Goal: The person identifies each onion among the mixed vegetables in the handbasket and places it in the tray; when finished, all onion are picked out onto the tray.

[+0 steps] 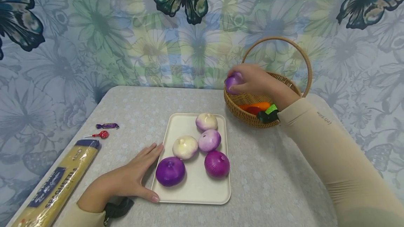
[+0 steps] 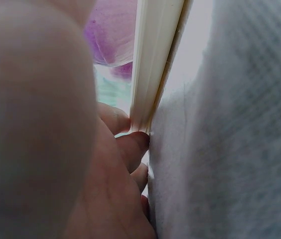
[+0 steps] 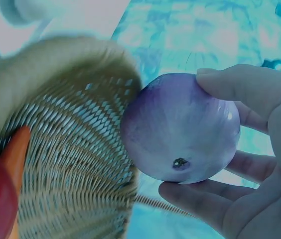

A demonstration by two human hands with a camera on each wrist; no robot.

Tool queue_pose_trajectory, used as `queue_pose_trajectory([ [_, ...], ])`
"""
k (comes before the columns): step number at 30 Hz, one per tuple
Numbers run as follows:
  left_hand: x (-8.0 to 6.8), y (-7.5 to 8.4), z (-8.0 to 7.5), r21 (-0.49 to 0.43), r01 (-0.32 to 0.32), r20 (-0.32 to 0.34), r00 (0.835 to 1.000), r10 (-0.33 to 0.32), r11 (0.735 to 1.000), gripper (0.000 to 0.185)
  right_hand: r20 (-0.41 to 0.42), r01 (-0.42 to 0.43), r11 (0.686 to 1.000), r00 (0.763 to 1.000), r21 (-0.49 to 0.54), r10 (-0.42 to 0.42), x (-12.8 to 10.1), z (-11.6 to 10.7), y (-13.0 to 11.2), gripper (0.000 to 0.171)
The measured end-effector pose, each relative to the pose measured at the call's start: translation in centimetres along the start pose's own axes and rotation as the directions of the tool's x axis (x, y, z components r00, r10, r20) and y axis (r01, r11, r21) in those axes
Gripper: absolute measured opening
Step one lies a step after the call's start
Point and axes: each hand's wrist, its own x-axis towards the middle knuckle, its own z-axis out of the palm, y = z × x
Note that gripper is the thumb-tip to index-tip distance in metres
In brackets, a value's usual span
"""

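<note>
My right hand (image 1: 254,80) grips a purple onion (image 3: 180,127) over the left rim of the wicker basket (image 1: 241,115); thumb and fingers curl round it in the right wrist view. Inside the basket lie an orange carrot (image 1: 263,105), a red vegetable (image 1: 253,110) and a dark green one (image 1: 267,117). With fingers spread, my left hand (image 1: 134,174) rests against the left edge of the cream tray (image 1: 197,194). Several onions sit on that tray: a deep purple onion (image 1: 170,171), a magenta onion (image 1: 217,164), a pale purple onion (image 1: 209,140) and two whitish ones.
At the left lies a spaghetti pack (image 1: 60,185), with a red lollipop (image 1: 103,134) and a purple-wrapped candy (image 1: 107,126) beyond it. The basket's tall handle (image 1: 277,38) arches above its rim. A patterned cloth backdrop (image 1: 126,45) hangs behind the table.
</note>
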Motion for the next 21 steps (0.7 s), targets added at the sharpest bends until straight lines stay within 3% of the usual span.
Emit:
queue_pose_trajectory([
  [11,0.0,-0.1,0.1,0.010,-0.007,-0.003,1.000,0.007,1.000,0.147,-0.006,0.137,0.990,0.991,0.026,-0.137,1.1,1.4,-3.7,0.041],
  [21,0.1,-0.3,0.1,0.016,-0.011,0.002,1.000,0.011,1.000,0.147,0.019,0.235,0.964,0.971,0.125,-0.239,2.8,6.2,-6.4,0.047],
])
